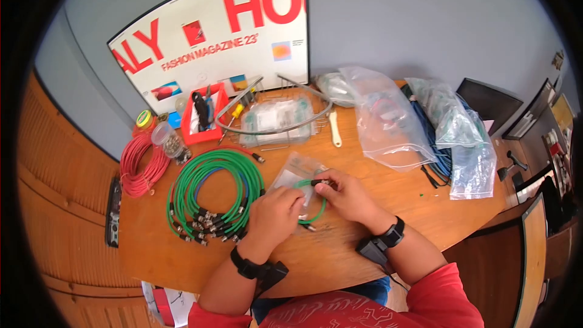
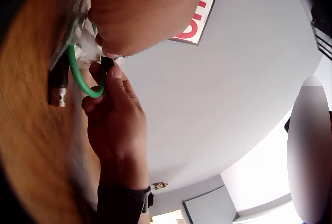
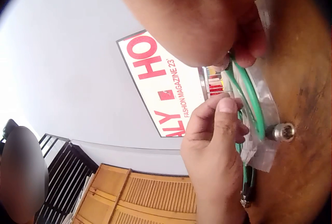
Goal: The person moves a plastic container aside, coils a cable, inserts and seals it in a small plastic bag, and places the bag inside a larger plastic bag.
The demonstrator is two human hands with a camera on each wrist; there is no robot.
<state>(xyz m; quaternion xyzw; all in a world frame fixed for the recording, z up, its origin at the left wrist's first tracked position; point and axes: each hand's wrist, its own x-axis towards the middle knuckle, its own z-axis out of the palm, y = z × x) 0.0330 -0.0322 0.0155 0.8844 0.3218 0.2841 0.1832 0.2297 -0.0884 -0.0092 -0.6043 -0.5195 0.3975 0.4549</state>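
The right hand [image 1: 347, 197] pinches the black end [image 1: 316, 182] of a smooth, looped green cable [image 2: 78, 76] above a crinkled clear bag [image 1: 293, 171] on the grained wood table [image 1: 328, 264]; whether the curled left hand [image 1: 272, 214] grips anything, I cannot tell. A boxy red bin [image 1: 203, 137] holds tools [image 1: 200, 110]; a clear jar [image 1: 162, 133], small metal pieces [image 1: 174, 147].

Forearms [image 1: 419, 258], two: bare, converging. Left hand [image 1: 273, 214]: fingers curled, thumb against forefinger. Right hand [image 1: 347, 195]: thumb and fingers in a pinch, opposite the left.
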